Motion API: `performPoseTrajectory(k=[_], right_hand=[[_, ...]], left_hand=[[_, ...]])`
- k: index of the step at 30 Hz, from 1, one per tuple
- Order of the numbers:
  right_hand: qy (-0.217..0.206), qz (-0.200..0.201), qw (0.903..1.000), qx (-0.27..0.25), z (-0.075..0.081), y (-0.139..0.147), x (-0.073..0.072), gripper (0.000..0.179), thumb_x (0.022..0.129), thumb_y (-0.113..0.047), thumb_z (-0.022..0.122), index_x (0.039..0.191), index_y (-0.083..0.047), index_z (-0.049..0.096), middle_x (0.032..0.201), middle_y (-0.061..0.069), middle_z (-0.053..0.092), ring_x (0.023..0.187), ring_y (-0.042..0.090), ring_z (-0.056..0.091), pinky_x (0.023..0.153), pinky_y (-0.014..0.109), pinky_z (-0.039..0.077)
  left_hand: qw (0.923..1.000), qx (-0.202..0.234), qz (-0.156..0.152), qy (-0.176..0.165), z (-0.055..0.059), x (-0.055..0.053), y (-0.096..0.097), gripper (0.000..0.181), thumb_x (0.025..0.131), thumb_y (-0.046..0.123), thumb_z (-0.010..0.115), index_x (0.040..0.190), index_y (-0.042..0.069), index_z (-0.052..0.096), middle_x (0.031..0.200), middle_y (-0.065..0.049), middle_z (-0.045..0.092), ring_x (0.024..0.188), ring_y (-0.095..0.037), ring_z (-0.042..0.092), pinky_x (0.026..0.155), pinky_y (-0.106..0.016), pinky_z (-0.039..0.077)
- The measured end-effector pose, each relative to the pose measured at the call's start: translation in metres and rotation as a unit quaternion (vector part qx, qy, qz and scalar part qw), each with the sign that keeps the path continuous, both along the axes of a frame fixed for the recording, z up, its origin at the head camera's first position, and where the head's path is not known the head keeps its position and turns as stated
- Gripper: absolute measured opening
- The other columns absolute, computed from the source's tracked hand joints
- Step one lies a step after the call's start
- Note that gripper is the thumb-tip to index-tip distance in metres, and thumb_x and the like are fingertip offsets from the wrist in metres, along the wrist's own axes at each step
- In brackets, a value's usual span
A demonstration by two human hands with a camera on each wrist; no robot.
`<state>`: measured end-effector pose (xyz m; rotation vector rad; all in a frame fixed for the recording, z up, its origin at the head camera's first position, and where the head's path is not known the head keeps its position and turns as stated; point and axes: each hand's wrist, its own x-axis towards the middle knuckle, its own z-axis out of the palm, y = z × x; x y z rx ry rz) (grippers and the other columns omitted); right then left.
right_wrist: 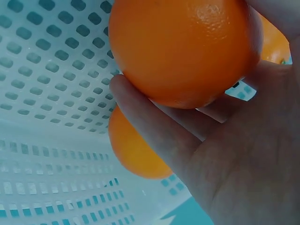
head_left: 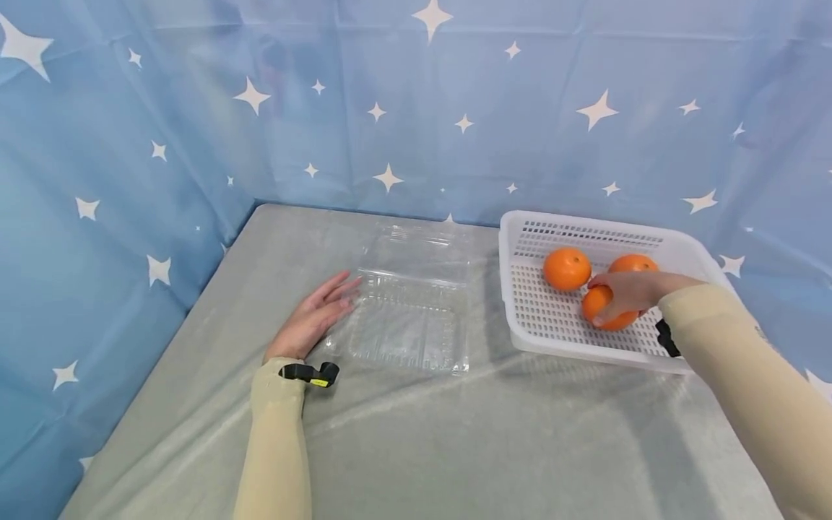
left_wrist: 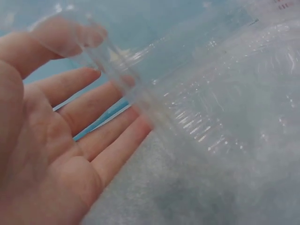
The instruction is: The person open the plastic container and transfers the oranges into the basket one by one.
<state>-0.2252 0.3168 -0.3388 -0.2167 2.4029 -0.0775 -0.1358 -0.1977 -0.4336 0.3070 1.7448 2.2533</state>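
On the right, a white perforated basket [head_left: 572, 352] contains three oranges. My right hand [head_left: 627, 291] reaches into it and grips the nearest orange [right_wrist: 183, 47], fingers and thumb curled around its sides. A second orange [head_left: 567, 269] sits to the left of that hand, and a third orange [head_left: 633, 263] is partly hidden behind it. A clear plastic clamshell box [head_left: 403, 336] lies opened flat at the middle, its lid [head_left: 416, 253] folded back. My left hand [head_left: 310, 321] is at the box's left edge; its fingers are extended and the fingertips [left_wrist: 140, 124] appear to touch the rim.
Grey cloth covers the table [head_left: 455, 448]. A blue curtain [head_left: 416, 130] with white stars hangs behind the table and along its left side. The basket stands close to the back curtain.
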Motion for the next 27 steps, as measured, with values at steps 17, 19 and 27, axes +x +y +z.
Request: performPoseTrajectory(k=[17, 19, 27], right_hand=[[0.006, -0.007, 0.9999, -0.007, -0.007, 0.001, -0.005, 0.107, 0.059, -0.063, 0.067, 0.136, -0.001, 0.026, 0.129, 0.027, 0.029, 0.106, 0.045, 0.031, 0.074, 0.064, 0.034], [0.000, -0.010, 0.9999, -0.006, -0.008, 0.001, -0.006, 0.110, 0.059, -0.063, 0.067, 0.136, 0.001, 0.023, 0.128, 0.028, 0.029, 0.105, 0.045, 0.032, 0.072, 0.061, 0.037], [-0.005, -0.002, 0.9997, 0.024, -0.013, -0.004, -0.013, 0.112, 0.056, -0.066, 0.067, 0.132, 0.007, 0.028, 0.119, 0.029, 0.038, 0.094, 0.040, 0.041, 0.063, 0.045, 0.045]], left_hand=[[0.9999, -0.003, 0.009, 0.011, 0.001, 0.002, 0.000, 0.056, 0.091, 0.007, 0.048, 0.141, 0.014, 0.025, 0.142, -0.013, 0.030, 0.129, -0.028, 0.028, 0.103, -0.043, 0.024], [0.9999, -0.004, 0.007, 0.010, 0.001, 0.001, 0.000, 0.056, 0.091, 0.006, 0.048, 0.142, 0.013, 0.025, 0.142, -0.013, 0.030, 0.129, -0.028, 0.028, 0.103, -0.044, 0.024], [0.9998, -0.017, 0.012, 0.005, 0.001, -0.005, -0.002, 0.053, 0.092, 0.008, 0.048, 0.140, 0.015, 0.028, 0.141, -0.011, 0.032, 0.127, -0.029, 0.031, 0.102, -0.044, 0.026]])
